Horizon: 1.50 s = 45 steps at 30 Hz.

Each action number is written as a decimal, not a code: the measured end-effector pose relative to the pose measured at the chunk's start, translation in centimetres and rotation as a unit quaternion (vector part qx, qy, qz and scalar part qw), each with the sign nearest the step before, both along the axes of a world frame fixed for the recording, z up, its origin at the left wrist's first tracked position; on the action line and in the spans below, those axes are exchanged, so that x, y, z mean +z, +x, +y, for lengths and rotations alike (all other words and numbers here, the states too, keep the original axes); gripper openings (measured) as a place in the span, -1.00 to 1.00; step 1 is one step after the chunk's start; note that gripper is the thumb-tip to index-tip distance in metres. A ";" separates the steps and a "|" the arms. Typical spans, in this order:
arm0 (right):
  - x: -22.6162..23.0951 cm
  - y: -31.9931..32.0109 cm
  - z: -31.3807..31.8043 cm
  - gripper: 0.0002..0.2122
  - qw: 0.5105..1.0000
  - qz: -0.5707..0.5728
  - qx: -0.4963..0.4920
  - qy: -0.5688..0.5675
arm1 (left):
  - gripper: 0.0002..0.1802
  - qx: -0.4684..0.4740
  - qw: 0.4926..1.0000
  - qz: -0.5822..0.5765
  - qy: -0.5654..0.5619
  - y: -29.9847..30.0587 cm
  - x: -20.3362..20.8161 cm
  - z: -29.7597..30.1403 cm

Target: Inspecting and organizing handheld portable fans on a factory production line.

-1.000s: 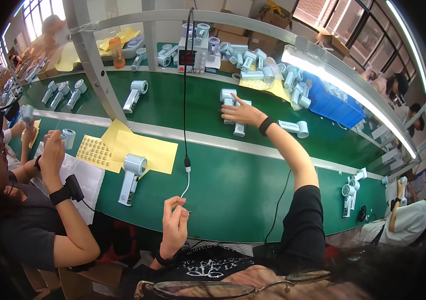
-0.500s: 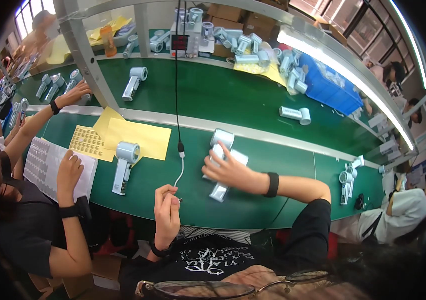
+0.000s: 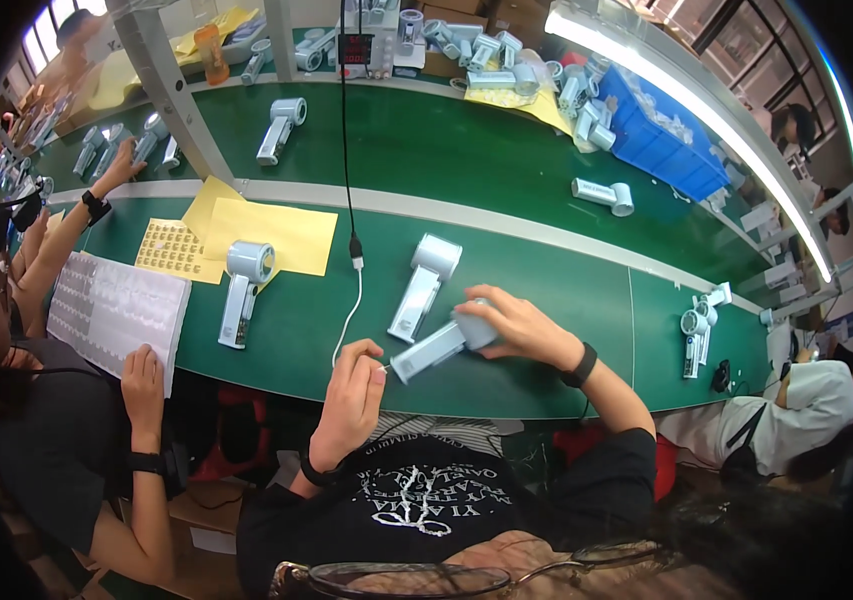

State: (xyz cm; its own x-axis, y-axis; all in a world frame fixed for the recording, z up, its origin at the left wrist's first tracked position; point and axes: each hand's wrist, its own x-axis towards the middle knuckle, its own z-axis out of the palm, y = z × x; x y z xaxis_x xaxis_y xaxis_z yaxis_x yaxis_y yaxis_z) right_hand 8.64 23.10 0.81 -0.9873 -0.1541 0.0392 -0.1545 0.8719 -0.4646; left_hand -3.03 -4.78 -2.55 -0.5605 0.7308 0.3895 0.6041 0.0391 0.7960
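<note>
Plainly, work is partway through. Far left, a co-worker's hand [image 3: 120, 160] reaches among a row of units [image 3: 88, 150] on the rear strip [image 3: 416, 140], while that person's other hand [image 3: 142, 378] rests by a white sheet [image 3: 116, 310]. Next, beside yellow sheets [image 3: 291, 235], a lone unit [image 3: 239, 300] lies with its handle uncovered and insides showing, so it looks unfinished. Then a white cable [image 3: 357, 264] leads down to the left hand [image 3: 348, 400], whose fingers pinch its lower end, a short tip poking out rightward. That forearm rises steeply from below, the hand near the front edge of the green table [image 3: 556, 280]. Just beyond, a second unit [image 3: 424, 285] lies untouched with no cable at it, apparently not yet dealt with. Slanting in front is the held unit [image 3: 436, 350], its handle end right by the cable's tip; whether they touch I cannot tell, so the joining looks begun at most. The right hand [image 3: 521, 325] curls its fingers round that unit's round head, gripping it from the right, elbow bent outward. Farther right, another unit [image 3: 601, 195] lies alone on the rear strip, and a cluster of units [image 3: 693, 322] sits near the table's end, finished or not I cannot tell
</note>
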 end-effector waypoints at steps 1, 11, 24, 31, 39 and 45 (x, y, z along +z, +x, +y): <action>0.1 0.7 0.0 -0.19 1.000 -0.001 0.003 -0.003 | -0.79 0.003 1.000 -0.001 -0.003 0.0 0.0 0.2; -1.0 6.8 -4.3 -0.18 0.808 0.151 -0.285 -0.494 | -0.83 -0.127 0.976 -0.151 0.094 1.5 2.9 2.3; -2.3 8.0 -6.5 -0.23 0.752 0.246 -0.317 -0.523 | -0.92 -0.118 0.987 -0.090 0.054 2.4 4.6 2.0; -2.5 6.8 -6.4 -0.19 0.719 0.297 -0.313 -0.545 | -0.94 -0.168 0.979 -0.118 -0.016 1.9 4.1 1.9; -1.9 3.1 -10.5 -0.11 0.644 0.335 -0.288 -0.624 | -0.94 -0.128 0.982 -0.134 0.027 3.6 2.8 2.8; -1.1 2.3 -10.9 -0.08 0.638 0.323 -0.283 -0.639 | -0.94 -0.112 0.986 -0.116 0.031 3.6 2.8 3.1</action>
